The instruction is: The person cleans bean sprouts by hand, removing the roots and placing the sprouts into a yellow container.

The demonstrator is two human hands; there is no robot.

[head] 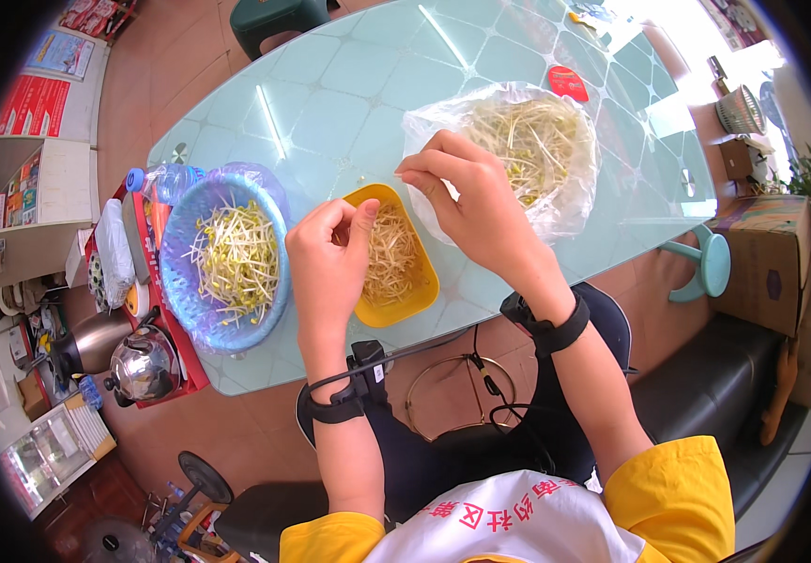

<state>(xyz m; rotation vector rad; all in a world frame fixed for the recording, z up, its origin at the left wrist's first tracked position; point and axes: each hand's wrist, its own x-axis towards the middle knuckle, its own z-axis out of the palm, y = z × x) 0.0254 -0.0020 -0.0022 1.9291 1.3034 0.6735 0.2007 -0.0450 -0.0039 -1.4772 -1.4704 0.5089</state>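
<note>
My left hand (331,246) is curled, thumb against bent fingers, over the left edge of a yellow plastic tub (428,299). Whether anything is inside the curl is hidden. Thin sprout roots and scraps (388,260) lie in the tub. My right hand (472,204) is raised between the tub and a clear plastic bag (434,116) of bean sprouts (529,144). Its thumb and fingers come close together; I cannot make out anything between them. To the left, a blue plastic basket (173,281) lined with a thin bag holds bean sprouts with yellow heads (240,257).
A glass table (335,91) with rounded corners carries these things. Beside the basket are a plastic bottle (166,183) and a red tray (194,376) with a steel kettle (143,366). Black cables (493,383) hang near my knees. A small stool (714,266) stands at the right.
</note>
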